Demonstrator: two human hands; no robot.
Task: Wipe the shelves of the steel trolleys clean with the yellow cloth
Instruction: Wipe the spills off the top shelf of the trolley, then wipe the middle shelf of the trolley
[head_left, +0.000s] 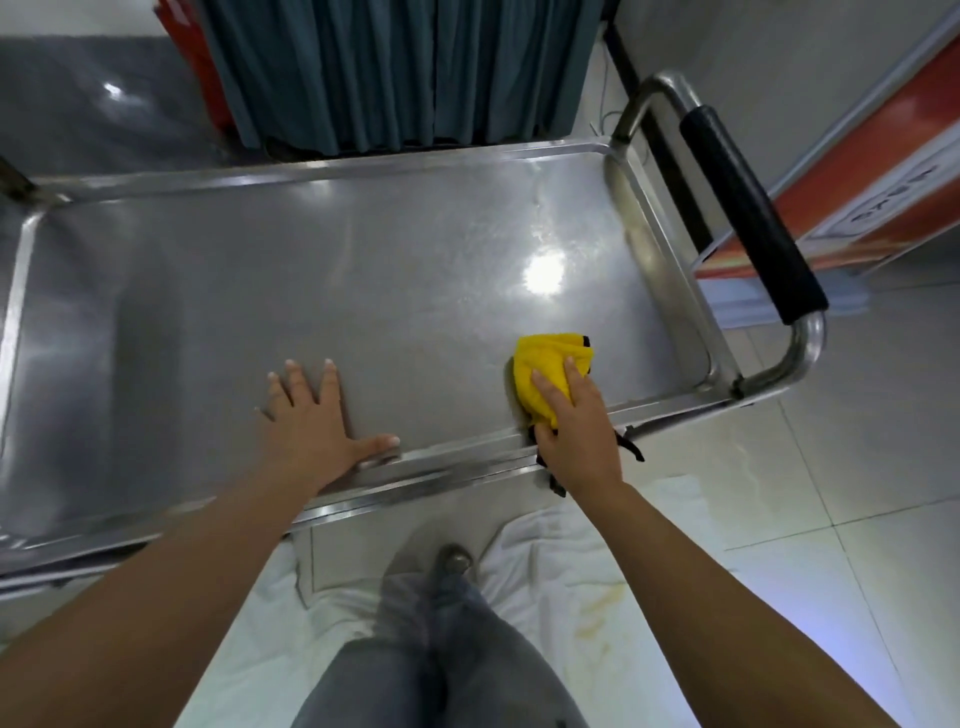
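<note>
Two hands: both on the top shelf (415, 291) of the steel trolley, near rim side.
Left hand (317, 421): fingers spread flat on bare steel, holding nothing, bracing the trolley.
Right hand (576, 415): fingers pressed over the yellow cloth (545, 364), bunched just inside the near rim, thumb tucked at its near edge.
Step in hand: wiping the near-right part of the shelf, by the look of it.
Next move: likely a sweep outward, toward the glare patch and far rim.
Far right: black-gripped handle (748, 218), well apart from the cloth.
</note>
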